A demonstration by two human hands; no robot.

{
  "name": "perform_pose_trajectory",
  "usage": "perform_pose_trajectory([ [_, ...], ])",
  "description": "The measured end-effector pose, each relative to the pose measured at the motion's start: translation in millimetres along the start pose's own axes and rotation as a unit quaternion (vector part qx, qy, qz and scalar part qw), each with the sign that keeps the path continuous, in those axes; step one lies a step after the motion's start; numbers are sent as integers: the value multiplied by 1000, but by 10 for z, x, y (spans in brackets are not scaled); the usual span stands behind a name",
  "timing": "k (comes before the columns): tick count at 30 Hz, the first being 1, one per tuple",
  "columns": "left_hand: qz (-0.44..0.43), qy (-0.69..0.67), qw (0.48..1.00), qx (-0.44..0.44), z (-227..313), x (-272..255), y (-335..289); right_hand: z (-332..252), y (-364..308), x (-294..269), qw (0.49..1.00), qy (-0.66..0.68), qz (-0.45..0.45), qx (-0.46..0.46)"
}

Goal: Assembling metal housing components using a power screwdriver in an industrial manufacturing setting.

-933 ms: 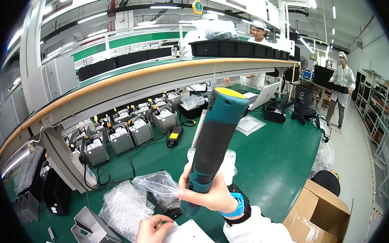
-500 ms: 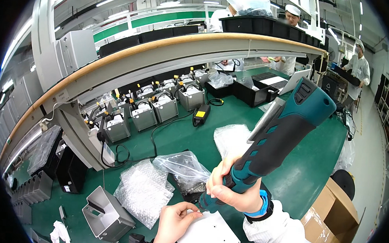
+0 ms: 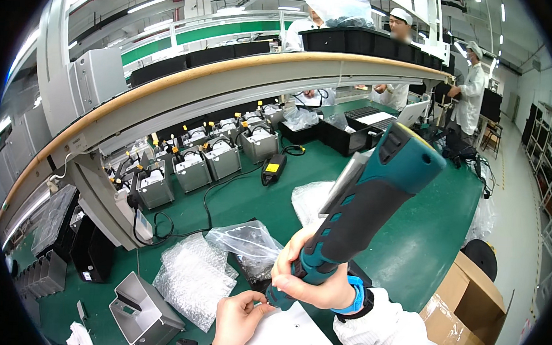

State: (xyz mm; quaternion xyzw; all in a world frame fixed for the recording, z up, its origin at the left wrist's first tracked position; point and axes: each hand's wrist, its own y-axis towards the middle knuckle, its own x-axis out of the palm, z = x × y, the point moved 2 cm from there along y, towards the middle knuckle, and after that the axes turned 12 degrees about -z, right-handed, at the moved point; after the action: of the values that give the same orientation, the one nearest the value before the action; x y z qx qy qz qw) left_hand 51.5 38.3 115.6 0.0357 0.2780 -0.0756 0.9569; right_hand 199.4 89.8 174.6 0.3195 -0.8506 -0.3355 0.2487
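Head view: the right hand (image 3: 311, 280) was wrapped fully around the black rubber-ribbed lower grip of a teal and black plastic power-tool body (image 3: 361, 208), fingers closed tight on it, holding the tool raised off the bench and tilted up and away to the right, its blunt top end with a yellow edge highest. The left hand (image 3: 237, 320) sat just below, fingertips pinched narrowly at the tool's bottom end; whether a small part lay between them could not be told. As a judgement, work on the tool's base was under way and not finished, since the tool was in the air and not set down. Directly beneath the hands lay a flat white sheet (image 3: 289, 335) on the green bench mat (image 3: 409, 242). Near the hands, to the left, were a crumpled clear plastic bag (image 3: 247, 243) and a sheet of bubble wrap (image 3: 192, 277), with an open grey metal housing (image 3: 144, 312) beside the wrap. Further back stood a row of grey box-shaped units with cables (image 3: 208, 159) under a curved tan-edged shelf (image 3: 231, 82). An open brown cardboard box (image 3: 465, 307) stood at the right. People in white coats (image 3: 473, 98) worked well apart at the far benches
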Motion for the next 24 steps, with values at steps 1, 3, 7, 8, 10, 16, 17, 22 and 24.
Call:
perform_pose_trajectory([
  [1, 17, -7, 1000, -5, 32, -14, -29, 15, 22, 10, 1000, -12, -10, -4],
  [3, 26, -16, 999, -11, 71, -33, -47, 6, 30, 17, 999, -24, -19, 10],
  [7, 6, -39, 998, 53, 134, -31, -67, -1, 8, 20, 999, -31, -7, 18],
  [8, 4, -40, 998, 56, 134, -22, -66, -9, 5, -6, 999, -34, -6, 17],
  [10, 3, -30, 998, 63, 119, -45, -71, 1, 23, -11, 994, -72, -72, 36],
  [16, -7, 29, 1000, 9, -87, -90, -1, 115, 128, 13, 990, -107, -81, 36],
  [17, -9, 28, 1000, 1, -111, -82, 37, 154, 154, -15, 989, -108, -85, 49],
  [22, -26, 37, 999, 17, -250, -103, 60, 263, 310, 83, 978, -176, -93, 64],
  [24, -26, 42, 999, 13, -241, -111, 35, 299, 294, 128, 979, -169, -91, 71],
])
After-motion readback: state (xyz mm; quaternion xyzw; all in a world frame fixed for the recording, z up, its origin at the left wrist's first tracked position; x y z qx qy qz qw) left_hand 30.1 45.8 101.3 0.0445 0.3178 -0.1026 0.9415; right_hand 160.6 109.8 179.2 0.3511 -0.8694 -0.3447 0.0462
